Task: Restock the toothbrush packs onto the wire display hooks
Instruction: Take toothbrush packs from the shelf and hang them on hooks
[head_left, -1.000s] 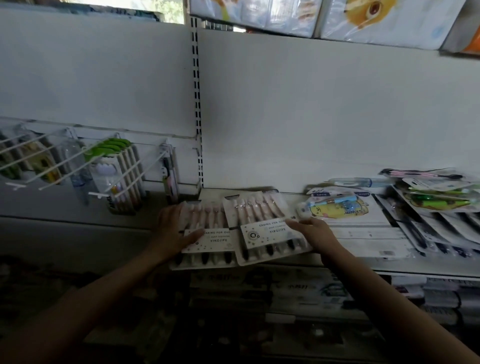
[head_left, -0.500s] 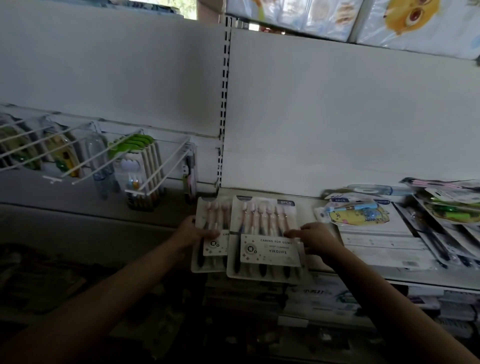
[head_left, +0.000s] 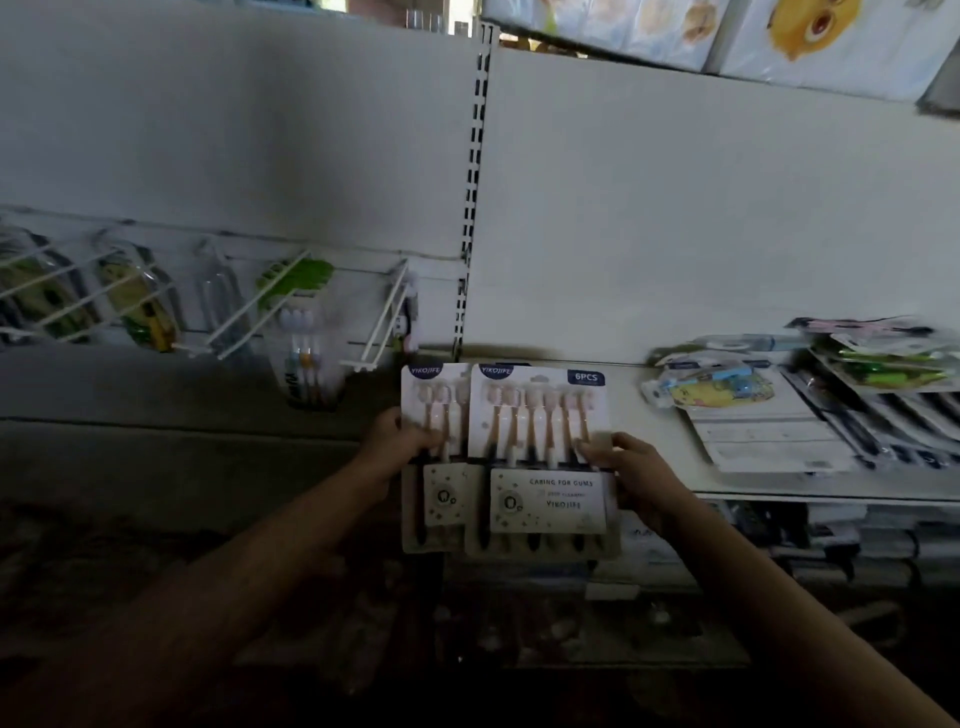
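Hands hold two flat card-backed blister packs of pink-headed toothbrushes upright before the white shelf edge (head_left: 779, 493). The left hand (head_left: 392, 449) grips the left toothbrush pack (head_left: 434, 410), thumb across its front. The right hand (head_left: 631, 475) pinches the right toothbrush pack (head_left: 540, 415), marked 6PCS, at its right edge; this pack overlaps the other. Several thin white wire display hooks (head_left: 244, 322) jut from the back panel on the left, carrying glossy packs. Loose packs (head_left: 753, 415) lie on the shelf at right.

White shelf (head_left: 670, 480) carries scattered toothbrush packs (head_left: 753, 415) at right.
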